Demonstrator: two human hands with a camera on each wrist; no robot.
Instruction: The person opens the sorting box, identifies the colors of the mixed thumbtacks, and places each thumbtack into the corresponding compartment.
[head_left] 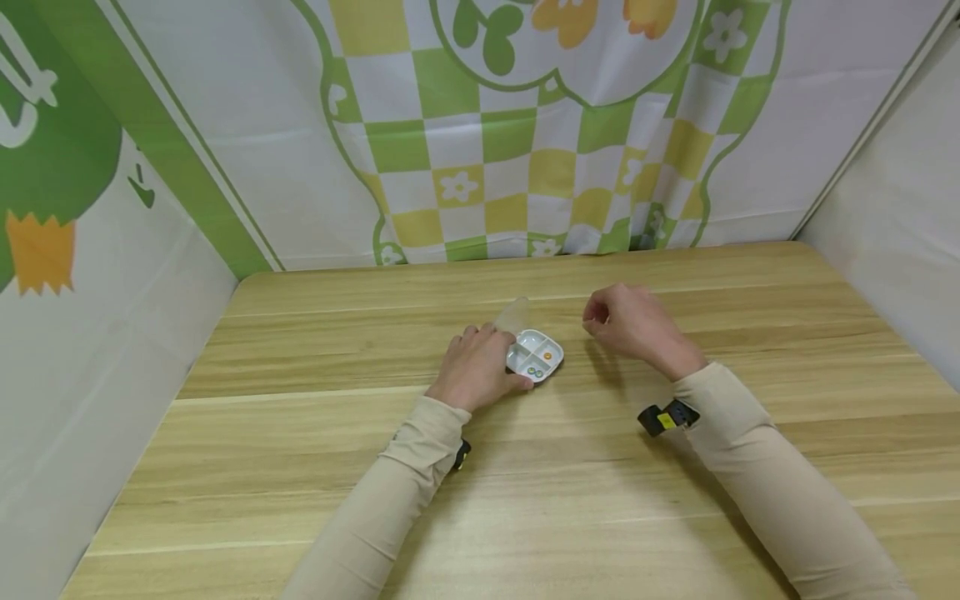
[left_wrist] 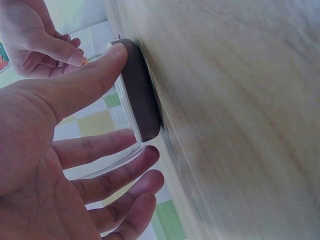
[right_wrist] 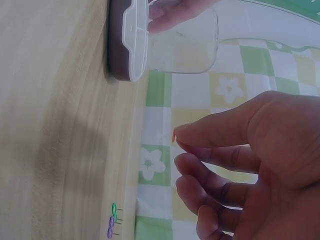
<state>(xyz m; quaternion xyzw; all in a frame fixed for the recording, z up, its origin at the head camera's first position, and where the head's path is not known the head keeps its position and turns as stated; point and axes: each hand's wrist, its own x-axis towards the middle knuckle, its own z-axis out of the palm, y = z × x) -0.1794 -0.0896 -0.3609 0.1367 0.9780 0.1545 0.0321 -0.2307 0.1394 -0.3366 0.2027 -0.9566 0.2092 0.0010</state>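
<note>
A small white four-compartment case (head_left: 531,340) with a dark base (left_wrist: 141,95) lies on the table. Its clear lid (right_wrist: 187,57) stands open on the far left side. One orange round piece (head_left: 547,356) and two blue-green ones (head_left: 535,372) sit in separate compartments. My left hand (head_left: 476,367) holds the case, thumb along the near edge and fingers at the lid side. To the right of the case, above the table, my right hand (head_left: 633,325) pinches a small orange stud earring (right_wrist: 174,135) between thumb and index finger; most of it is hidden.
A green stud (right_wrist: 114,209) and a purple stud (right_wrist: 110,227) lie on the table with thin posts sticking up. Behind the wooden tabletop (head_left: 337,333) hangs a checked green and yellow curtain (head_left: 510,167). White walls stand at both sides.
</note>
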